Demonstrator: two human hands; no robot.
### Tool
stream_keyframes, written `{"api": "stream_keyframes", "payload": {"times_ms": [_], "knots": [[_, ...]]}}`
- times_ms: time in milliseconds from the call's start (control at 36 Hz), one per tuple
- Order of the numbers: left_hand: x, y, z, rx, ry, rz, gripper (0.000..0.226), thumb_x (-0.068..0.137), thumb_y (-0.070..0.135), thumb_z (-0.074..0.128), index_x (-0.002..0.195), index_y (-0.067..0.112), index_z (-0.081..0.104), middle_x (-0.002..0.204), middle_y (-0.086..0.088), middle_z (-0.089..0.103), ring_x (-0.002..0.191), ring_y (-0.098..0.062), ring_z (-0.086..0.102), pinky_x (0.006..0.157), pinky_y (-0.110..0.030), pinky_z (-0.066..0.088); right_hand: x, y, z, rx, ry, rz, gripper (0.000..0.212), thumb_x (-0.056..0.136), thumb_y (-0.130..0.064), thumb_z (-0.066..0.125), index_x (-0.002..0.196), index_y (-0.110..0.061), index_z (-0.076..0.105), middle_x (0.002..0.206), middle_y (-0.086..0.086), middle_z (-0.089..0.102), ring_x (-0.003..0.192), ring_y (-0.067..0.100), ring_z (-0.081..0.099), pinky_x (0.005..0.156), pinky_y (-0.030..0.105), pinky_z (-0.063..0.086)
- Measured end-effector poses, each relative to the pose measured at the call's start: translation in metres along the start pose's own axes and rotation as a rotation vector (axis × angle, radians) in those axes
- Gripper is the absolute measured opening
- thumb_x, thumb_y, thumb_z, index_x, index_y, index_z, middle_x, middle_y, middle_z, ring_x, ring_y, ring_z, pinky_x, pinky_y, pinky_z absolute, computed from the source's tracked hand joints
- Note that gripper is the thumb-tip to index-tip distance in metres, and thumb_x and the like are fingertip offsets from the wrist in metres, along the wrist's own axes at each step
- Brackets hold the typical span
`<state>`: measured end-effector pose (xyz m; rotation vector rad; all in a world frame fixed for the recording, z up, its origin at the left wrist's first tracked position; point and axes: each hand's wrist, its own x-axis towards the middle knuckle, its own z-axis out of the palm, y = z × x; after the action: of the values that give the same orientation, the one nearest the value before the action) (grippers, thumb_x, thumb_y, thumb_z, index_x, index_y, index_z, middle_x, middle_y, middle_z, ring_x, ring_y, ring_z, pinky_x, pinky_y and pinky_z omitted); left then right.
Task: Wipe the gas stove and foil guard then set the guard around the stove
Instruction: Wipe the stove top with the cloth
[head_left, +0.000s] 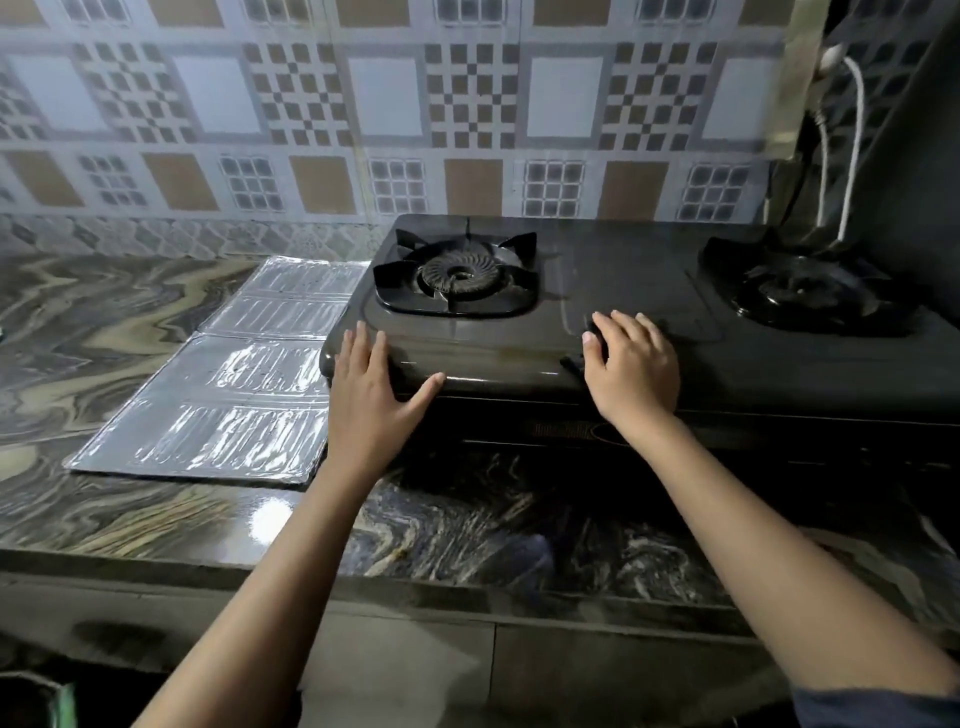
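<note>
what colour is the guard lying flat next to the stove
Shiny silver: the foil guard has ribbed, folded panels and lies on the counter; the head view shows it.

Single head-worn view, facing forward and down, close above gas stove (623, 270), tiled wall (384, 104) behind

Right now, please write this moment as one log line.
left hand: flat on stove front-left corner | right hand: on stove front edge | foil guard: flat on counter, left of stove

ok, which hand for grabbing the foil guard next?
Probably left. The left hand rests on the stove's front-left corner, right beside the guard lying flat on the counter. The right hand is mid-stove, farther off.
</note>
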<state>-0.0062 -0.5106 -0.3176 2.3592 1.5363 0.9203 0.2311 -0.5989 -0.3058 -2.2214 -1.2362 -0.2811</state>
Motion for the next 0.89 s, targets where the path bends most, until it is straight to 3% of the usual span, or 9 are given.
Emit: {"api": "stream_keyframes", "payload": {"times_ms": [167,250,306,361,444,750,889], "knots": [[-0.002,-0.025,-0.001,-0.135,0.078,-0.206,0.104,0.072,0.068,0.059,0.147,0.007,0.019,0.157,-0.011,0.013,0.146,-0.022,0.008,0.121,-0.035,0.008,-0.004,-0.043,0.015,0.051,-0.082,-0.087,0.052,0.091,-0.040,0.031,0.132,-0.014,0.050,0.139,0.008,0.050,0.135,0.028,0.036,0.113,0.040,0.024],[0.001,-0.034,-0.002,-0.344,0.070,-0.236,0.093,0.066,0.069,0.063,0.136,0.015,0.035,0.141,-0.007,0.040,0.134,-0.022,0.035,0.113,-0.043,0.031,-0.004,-0.061,0.021,0.056,-0.133,-0.144,0.052,0.092,-0.041,0.030,0.134,-0.015,0.048,0.140,0.006,0.049,0.135,0.026,0.035,0.113,0.038,0.023],[0.000,-0.036,-0.003,-0.477,0.088,-0.219,0.076,0.067,0.060,0.069,0.127,0.022,0.042,0.126,0.002,0.051,0.119,-0.015,0.048,0.102,-0.040,0.043,-0.003,-0.070,0.026,0.058,-0.168,-0.191,0.046,0.095,-0.037,0.036,0.135,-0.016,0.046,0.142,0.004,0.046,0.136,0.025,0.033,0.114,0.037,0.021],[-0.001,-0.040,-0.002,-0.528,0.095,-0.218,0.073,0.069,0.054,0.072,0.129,0.025,0.042,0.128,0.005,0.050,0.119,-0.010,0.048,0.102,-0.034,0.043,-0.002,-0.077,0.030,0.054,-0.202,-0.245,0.044,0.096,-0.036,0.037,0.136,-0.018,0.045,0.144,0.002,0.044,0.138,0.023,0.031,0.115,0.036,0.019],[-0.003,-0.047,0.003,-0.599,0.093,-0.260,0.086,0.070,0.049,0.074,0.141,0.023,0.033,0.143,0.004,0.041,0.131,-0.007,0.039,0.109,-0.028,0.035,0.001,-0.088,0.034,0.063,-0.268,-0.313,0.044,0.096,-0.038,0.036,0.138,-0.022,0.042,0.147,-0.002,0.041,0.139,0.019,0.028,0.116,0.035,0.017],[-0.012,-0.066,0.017,-0.834,0.035,-0.316,0.077,0.083,0.036,0.067,0.147,0.030,0.023,0.147,0.010,0.040,0.134,-0.003,0.038,0.114,-0.037,0.033,0.012,-0.135,0.051,0.103,-0.472,-0.538,0.047,0.096,-0.040,0.036,0.142,-0.028,0.032,0.151,-0.007,0.032,0.142,0.014,0.019,0.117,0.032,0.011],[-0.014,-0.072,0.024,-0.832,0.027,-0.303,0.075,0.079,0.052,0.060,0.144,0.032,0.028,0.147,0.008,0.041,0.135,-0.008,0.039,0.112,-0.043,0.035,0.021,-0.152,0.062,0.111,-0.523,-0.579,0.049,0.097,-0.042,0.033,0.143,-0.027,0.030,0.152,-0.007,0.030,0.143,0.015,0.017,0.118,0.037,0.013]]}}
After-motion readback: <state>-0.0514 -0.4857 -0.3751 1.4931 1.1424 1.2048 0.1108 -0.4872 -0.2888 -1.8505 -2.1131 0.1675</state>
